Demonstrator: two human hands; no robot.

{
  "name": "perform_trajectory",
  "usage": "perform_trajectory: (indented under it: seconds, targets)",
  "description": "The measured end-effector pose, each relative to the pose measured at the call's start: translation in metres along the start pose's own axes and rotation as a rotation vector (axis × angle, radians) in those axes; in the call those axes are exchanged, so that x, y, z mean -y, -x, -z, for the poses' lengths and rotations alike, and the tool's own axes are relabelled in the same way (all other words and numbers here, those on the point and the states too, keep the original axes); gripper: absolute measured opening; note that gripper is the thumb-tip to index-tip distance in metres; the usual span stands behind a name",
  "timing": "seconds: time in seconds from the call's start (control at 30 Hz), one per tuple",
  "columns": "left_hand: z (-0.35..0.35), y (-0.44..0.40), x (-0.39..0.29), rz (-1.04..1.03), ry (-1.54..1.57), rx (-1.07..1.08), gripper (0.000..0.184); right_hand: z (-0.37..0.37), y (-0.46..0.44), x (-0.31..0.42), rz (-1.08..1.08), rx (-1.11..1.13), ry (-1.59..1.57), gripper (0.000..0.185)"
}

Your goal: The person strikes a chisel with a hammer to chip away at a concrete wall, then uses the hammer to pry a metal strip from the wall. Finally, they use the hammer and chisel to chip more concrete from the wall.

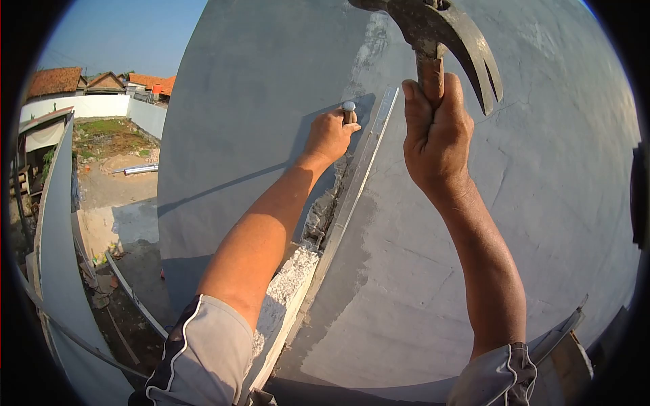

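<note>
My right hand [440, 139] is wrapped round the wooden handle of a claw hammer [440, 27], raised high at the right with its claw curving down. My left hand [328, 137] grips a metal chisel [349, 108], whose round struck end pokes out above the fist. The chisel's tip is hidden behind my fingers. That hand is at the grey plastered wall [420, 271], beside a chipped groove of rough masonry [318, 220]. Just right of the groove, a long straight strip [359, 169] runs up the wall at a slant.
Broken, pale masonry [291, 274] lines a ledge below my left forearm. Far down at the left lies a yard with soil, a white boundary wall [95, 106] and pipes [141, 169]. Tiled roofs [55, 82] stand beyond. A board [567, 358] is at the lower right.
</note>
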State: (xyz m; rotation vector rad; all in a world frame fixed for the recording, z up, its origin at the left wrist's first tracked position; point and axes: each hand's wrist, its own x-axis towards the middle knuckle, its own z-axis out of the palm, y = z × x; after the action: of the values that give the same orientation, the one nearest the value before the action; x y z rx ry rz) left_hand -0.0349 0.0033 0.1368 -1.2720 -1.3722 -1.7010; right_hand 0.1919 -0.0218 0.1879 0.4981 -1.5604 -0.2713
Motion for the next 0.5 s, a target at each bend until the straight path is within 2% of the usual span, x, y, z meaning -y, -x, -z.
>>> perform_trajectory:
  seconds: [0.1,0.17,0.2,0.23,0.33,0.4,0.5]
  targets:
    - [-0.003,0.002,-0.003,0.061,0.007,0.005,0.016,-0.003,0.01,-0.023,-0.582,0.811,0.352,0.036]
    - [-0.004,-0.002,0.003,0.087,0.005,0.026,0.016,0.012,-0.002,-0.016,-0.543,0.736,0.356,0.036]
    - [-0.004,0.001,0.005,-0.029,-0.026,-0.034,0.015,0.015,-0.002,-0.011,-0.506,0.656,0.335,0.036]
    - [-0.003,0.001,0.007,-0.052,-0.02,-0.024,0.015,0.017,-0.001,-0.008,-0.474,0.579,0.314,0.035]
    - [0.0,0.004,0.009,-0.081,0.041,-0.01,0.014,0.022,-0.007,-0.011,-0.219,0.236,0.232,0.031]
    - [0.006,0.007,0.009,-0.052,0.131,-0.036,0.013,0.028,-0.016,-0.002,-0.152,0.182,0.218,0.029]
    - [0.008,0.007,0.019,-0.1,-0.028,-0.102,0.014,0.031,-0.023,0.008,-0.111,0.175,0.215,0.027]
